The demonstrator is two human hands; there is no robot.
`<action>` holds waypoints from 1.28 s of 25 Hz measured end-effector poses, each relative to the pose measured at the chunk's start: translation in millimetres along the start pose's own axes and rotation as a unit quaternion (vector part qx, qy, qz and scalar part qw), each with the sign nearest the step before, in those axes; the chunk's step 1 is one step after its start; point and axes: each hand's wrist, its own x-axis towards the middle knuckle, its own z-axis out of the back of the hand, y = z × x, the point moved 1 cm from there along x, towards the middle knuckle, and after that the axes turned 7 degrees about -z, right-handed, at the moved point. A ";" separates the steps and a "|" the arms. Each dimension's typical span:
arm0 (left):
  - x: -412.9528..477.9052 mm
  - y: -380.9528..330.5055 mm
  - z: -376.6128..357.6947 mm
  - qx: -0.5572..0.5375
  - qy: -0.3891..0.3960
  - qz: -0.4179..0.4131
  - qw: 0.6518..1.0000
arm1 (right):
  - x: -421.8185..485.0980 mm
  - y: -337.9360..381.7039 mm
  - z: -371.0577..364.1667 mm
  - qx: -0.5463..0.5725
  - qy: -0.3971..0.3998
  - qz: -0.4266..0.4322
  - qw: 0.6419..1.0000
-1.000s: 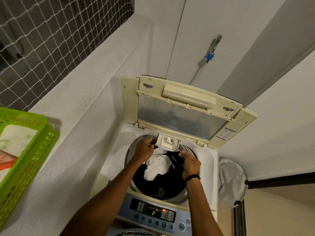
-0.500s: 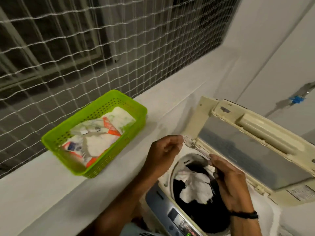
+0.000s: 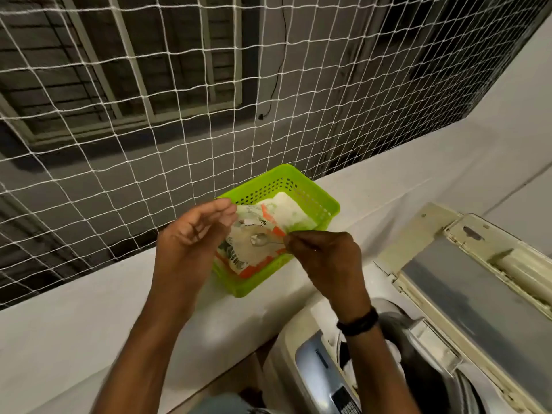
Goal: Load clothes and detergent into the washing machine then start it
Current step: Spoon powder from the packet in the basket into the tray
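A white and orange detergent bag (image 3: 270, 252) lies in a green plastic basket (image 3: 316, 201) on the white ledge. My left hand (image 3: 194, 234) is at the bag's upper left edge, and its fingertips pinch that edge. My right hand (image 3: 325, 261) pinches the handle of a small clear spoon (image 3: 259, 240), whose bowl hangs over the bag's mouth. The washing machine (image 3: 310, 369) stands at the lower right with its lid (image 3: 466, 282) raised. Dark and white clothes (image 3: 391, 351) show in the drum behind my right wrist.
A white rope net (image 3: 209, 115) covers the opening above the ledge (image 3: 89, 309), with window bars behind it. The machine's control panel (image 3: 340, 395) is at the bottom edge. A white wall rises behind the lid.
My view swung left from the drum to the basket. Both hands left the machine and came over the basket, the right carrying the spoon to the bag and the left reaching the bag's edge.
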 end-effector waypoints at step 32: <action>1.4 2.0 -10.2 -0.040 0.064 0.013 0.997 | -70.3 3.0 -28.8 -0.106 -0.182 0.044 0.977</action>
